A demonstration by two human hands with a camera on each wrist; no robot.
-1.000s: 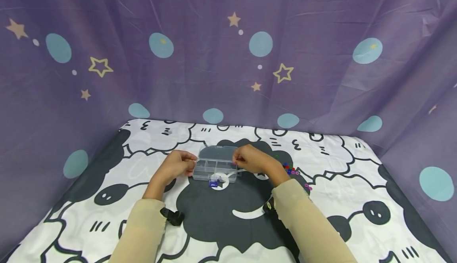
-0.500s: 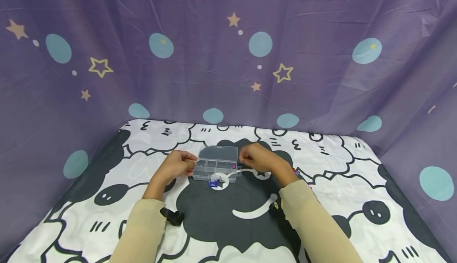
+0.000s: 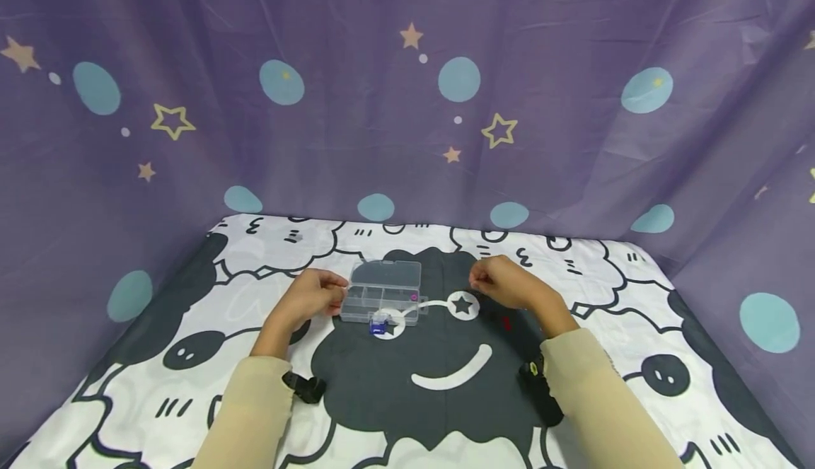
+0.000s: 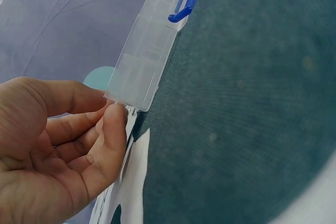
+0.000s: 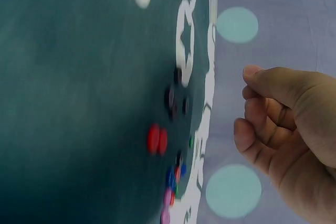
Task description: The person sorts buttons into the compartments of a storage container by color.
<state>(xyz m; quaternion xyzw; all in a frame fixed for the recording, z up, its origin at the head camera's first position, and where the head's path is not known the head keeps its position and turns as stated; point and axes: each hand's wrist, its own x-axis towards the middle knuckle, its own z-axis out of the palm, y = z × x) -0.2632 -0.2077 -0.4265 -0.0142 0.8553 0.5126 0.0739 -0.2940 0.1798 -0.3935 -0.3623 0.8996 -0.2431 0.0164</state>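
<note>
Cartoon-sheep cloth (image 3: 395, 409) below, purple curtain (image 3: 356, 136) behind. Clear compartment box (image 3: 382, 298) open, latch (image 3: 378, 328) blue. Left hand (image 3: 310, 293) pinches box end; right hand (image 3: 507, 284) loosely curled, empty.

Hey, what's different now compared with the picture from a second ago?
The person's bare right grip has moved rightward, away from the clear plastic compartment box. It has let go of the small round pink piece that was at its fingertips, which now lies in the box's right side. The left grip still pinches the box's left end; the lid stays open.
</note>
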